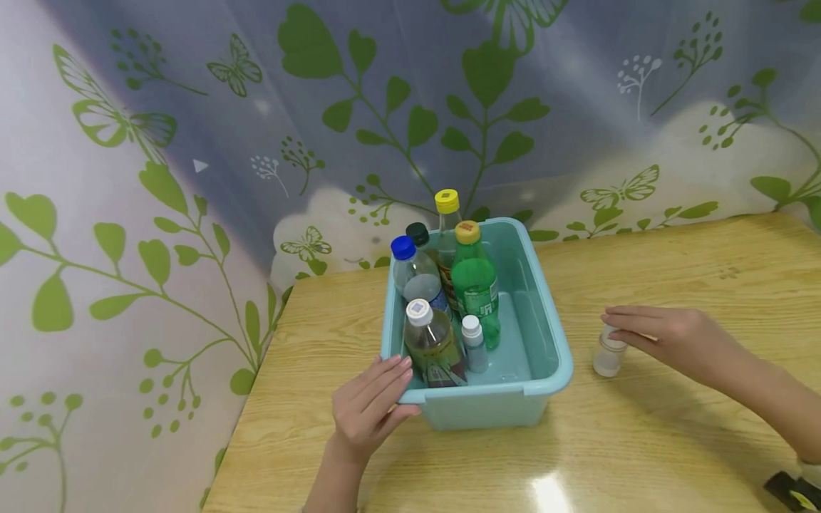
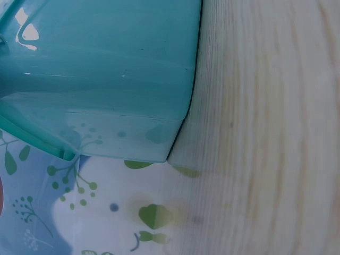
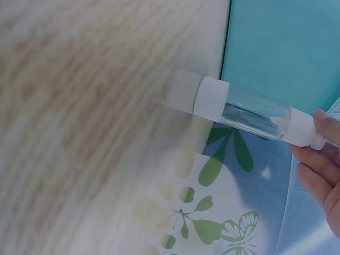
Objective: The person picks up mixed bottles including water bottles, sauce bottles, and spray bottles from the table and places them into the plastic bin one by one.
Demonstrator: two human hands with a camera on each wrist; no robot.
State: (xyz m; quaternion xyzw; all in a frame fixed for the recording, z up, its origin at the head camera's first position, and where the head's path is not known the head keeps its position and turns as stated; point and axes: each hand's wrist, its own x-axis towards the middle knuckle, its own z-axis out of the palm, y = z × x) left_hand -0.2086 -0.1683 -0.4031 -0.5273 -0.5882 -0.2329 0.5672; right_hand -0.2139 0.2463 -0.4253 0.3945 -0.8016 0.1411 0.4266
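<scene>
My left hand (image 1: 368, 406) holds the near left corner of a light blue plastic bin (image 1: 545, 320), fingers over the rim and thumb below it. In the bin stand several bottles: one with a white cap and dark label (image 1: 436, 356), a blue-capped one (image 1: 413, 274), a green one with a yellow cap (image 1: 476, 285), a tall yellow-capped one, a dark-capped one and a small white-capped one (image 1: 474, 345). Right of the bin, my right hand (image 1: 680, 342) pinches the white top of a small clear bottle (image 3: 255, 117) with a white base, upright at the tabletop.
The bin stands on a light wood-grain table (image 1: 680, 278). Behind and to the left hangs a curtain (image 1: 410, 92) with green leaves and butterflies. The right part of the bin's floor (image 1: 513, 335) shows bare beside the bottles.
</scene>
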